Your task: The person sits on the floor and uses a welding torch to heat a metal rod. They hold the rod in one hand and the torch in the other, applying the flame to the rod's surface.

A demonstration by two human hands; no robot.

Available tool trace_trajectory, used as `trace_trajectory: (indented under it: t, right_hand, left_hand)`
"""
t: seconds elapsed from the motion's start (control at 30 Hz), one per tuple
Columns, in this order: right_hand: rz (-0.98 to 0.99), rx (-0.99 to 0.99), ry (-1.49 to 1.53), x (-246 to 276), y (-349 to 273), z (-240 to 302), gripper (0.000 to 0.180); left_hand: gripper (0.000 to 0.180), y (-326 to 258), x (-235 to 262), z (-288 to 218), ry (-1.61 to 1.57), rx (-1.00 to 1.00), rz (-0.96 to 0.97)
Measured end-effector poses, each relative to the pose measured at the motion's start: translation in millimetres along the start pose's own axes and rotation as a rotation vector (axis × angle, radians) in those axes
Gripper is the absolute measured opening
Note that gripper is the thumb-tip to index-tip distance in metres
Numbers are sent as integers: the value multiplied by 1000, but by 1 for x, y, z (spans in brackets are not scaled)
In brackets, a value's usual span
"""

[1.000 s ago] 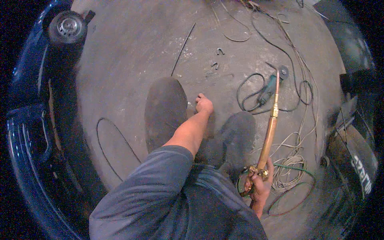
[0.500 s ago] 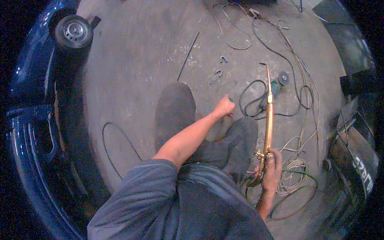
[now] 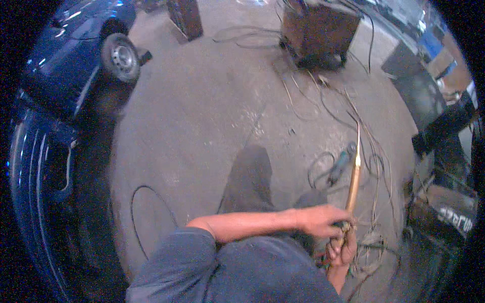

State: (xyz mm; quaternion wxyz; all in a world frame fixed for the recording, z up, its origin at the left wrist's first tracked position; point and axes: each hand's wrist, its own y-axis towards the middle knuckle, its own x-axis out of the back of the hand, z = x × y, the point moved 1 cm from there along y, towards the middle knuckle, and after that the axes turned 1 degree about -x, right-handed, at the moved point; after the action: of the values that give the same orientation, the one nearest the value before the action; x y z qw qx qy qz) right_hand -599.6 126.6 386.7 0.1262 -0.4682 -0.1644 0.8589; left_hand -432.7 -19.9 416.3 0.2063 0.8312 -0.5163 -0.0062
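A long brass gas welding torch (image 3: 354, 184) with a thin tip points away from me, on the right. My right hand (image 3: 344, 250) is closed round its handle near the lower end. Reaching across my body, my left hand (image 3: 323, 220) has its bent fingers at the brass valve knobs (image 3: 346, 227) just above the right hand. Motion smears these fingers, and they partly hide the knobs. Beyond the torch's left side a green angle grinder (image 3: 341, 164) lies on the floor with its dark cord looped beside it.
Hoses and cables (image 3: 371, 146) run over the concrete floor from a brown wheeled cabinet (image 3: 321, 33), with more coils beside my right hand. A dark blue car (image 3: 55, 101) with a wheel (image 3: 121, 58) stands left. A small hook-shaped metal piece (image 3: 291, 131) lies ahead. Dark equipment (image 3: 444, 202) lines the right.
My left hand has moved from above my knees rightward to the torch's valves. The right hand still holds the torch, now slightly lower. The view has tilted up, showing the wheeled cabinet.
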Motion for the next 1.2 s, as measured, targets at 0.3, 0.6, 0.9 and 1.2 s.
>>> trace_trajectory:
  t: [0.3, 0.6, 0.9, 1.2]
  right_hand:
    - [38, 126, -100, -50, 19, -2, 31]
    - [131, 205, -206, -50, 32, 1, 34]
    - [-9, 180, -517, -57, -23, 20, 54]
    - [56, 137, -550, -64, -48, 33, 53]
  left_hand:
    - [39, -3, 15, -20, -10, -46, -174]
    - [48, -9, 17, -9, -76, 163, -333]
    - [30, -11, 158, 16, -156, 178, -674]
    - [39, 23, 174, -16, -140, 55, -842]
